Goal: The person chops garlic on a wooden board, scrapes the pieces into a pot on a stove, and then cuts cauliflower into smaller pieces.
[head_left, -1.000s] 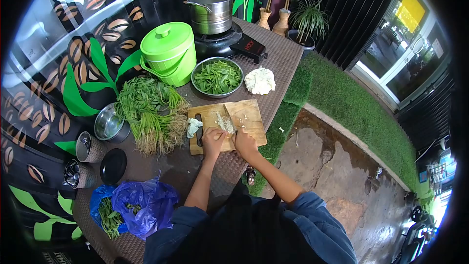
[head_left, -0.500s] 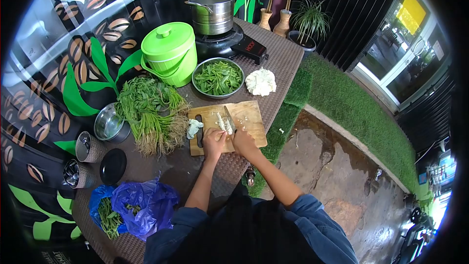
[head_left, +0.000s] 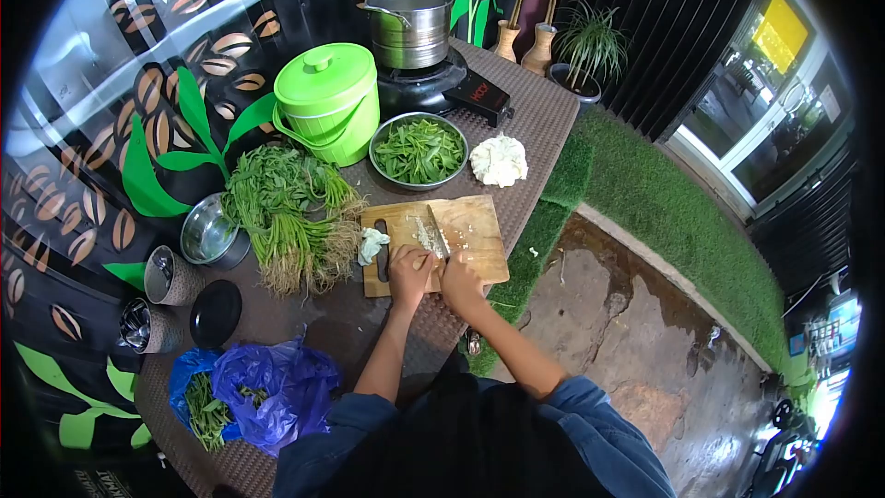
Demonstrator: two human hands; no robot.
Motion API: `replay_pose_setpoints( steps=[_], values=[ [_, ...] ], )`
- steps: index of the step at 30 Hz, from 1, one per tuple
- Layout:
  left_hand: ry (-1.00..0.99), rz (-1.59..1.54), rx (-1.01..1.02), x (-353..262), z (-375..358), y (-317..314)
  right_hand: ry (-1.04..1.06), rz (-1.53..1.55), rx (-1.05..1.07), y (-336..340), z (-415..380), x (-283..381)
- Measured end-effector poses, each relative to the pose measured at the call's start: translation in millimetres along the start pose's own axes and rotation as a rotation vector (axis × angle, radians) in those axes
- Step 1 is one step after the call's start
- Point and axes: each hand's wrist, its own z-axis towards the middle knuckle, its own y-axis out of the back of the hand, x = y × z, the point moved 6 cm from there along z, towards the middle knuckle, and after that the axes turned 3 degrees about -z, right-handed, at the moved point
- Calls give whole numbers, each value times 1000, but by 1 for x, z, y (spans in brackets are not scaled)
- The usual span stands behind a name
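Observation:
A knife lies under my right hand, whose fingers are wrapped round its handle at the near side of the wooden cutting board. Small chopped white pieces lie along the left of the blade, with more scattered to its right. My left hand rests on the board just left of the knife, its fingers bent beside the white pieces; whether it grips anything is too small to tell. A pale crumpled bit sits by the board's handle slot.
Beyond the board are a bowl of green leaves, a white clump, a lidded green bucket and a pot on a stove. Leafy bunches, a metal bowl and a purple bag are to the left.
The view has shifted slightly. The knife blade is tilted more to the left, and the white pieces beside it look more spread out. My right hand still holds the handle.

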Motion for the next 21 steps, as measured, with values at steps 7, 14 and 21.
replay_pose_setpoints(
  steps=[7,14,21],
  values=[
    [7,-1,5,-2,-1,0,35,-4,-2,1,16,-10],
    [-23,44,-2,-5,-1,1,-5,-7,21,-1,2,-15],
    [-98,64,-24,-12,-3,4,68,-21,39,11,11,-12]
  ],
)
